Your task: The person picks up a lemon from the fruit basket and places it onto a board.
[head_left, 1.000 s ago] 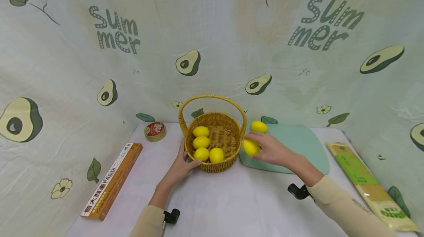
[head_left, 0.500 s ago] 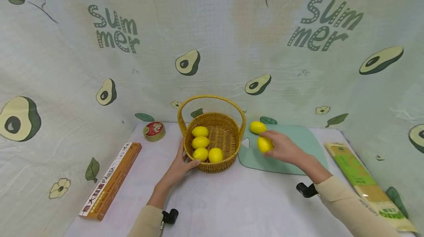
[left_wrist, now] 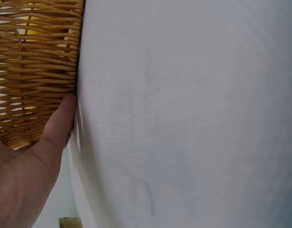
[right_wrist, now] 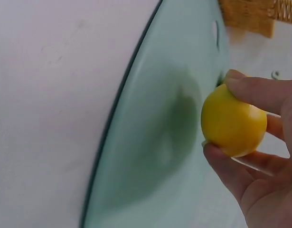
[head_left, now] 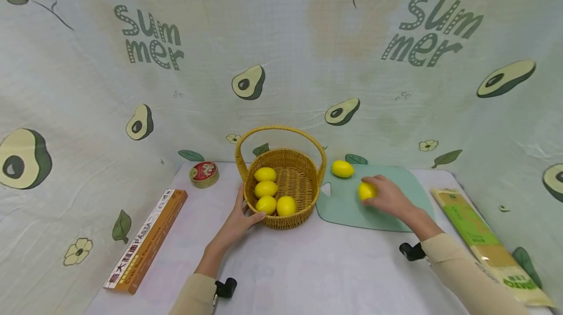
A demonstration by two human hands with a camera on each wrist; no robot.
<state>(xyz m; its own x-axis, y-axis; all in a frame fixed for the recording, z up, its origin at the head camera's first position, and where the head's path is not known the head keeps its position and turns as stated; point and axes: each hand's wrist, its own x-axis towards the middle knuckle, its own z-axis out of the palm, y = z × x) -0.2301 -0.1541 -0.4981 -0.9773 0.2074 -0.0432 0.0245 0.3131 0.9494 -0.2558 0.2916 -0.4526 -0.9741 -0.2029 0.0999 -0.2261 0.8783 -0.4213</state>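
My right hand (head_left: 387,199) pinches a lemon (right_wrist: 233,121) between thumb and fingertips. It is over the pale green cutting board (head_left: 396,178), and the lemon's shadow falls on the board in the right wrist view. A second lemon (head_left: 342,168) lies at the board's back left corner. The round wicker basket (head_left: 286,223) with a tall handle stands left of the board, several lemons (head_left: 266,189) grouped along its left and front inside. With my left hand (head_left: 237,219) I hold the basket's front left side, thumb at the rim; one finger reaches low along the weave (left_wrist: 36,71).
A red-topped round tin (head_left: 205,174) sits at the back left, with a long pasta box (head_left: 147,241) in front of it. On the far right lies a flat green and yellow packet (head_left: 490,244). A printed cloth (head_left: 286,36) hangs behind the table.
My right hand has carried the lemon rightward, from beside the basket's rim to over the middle of the board. The left hand and basket stay in place.
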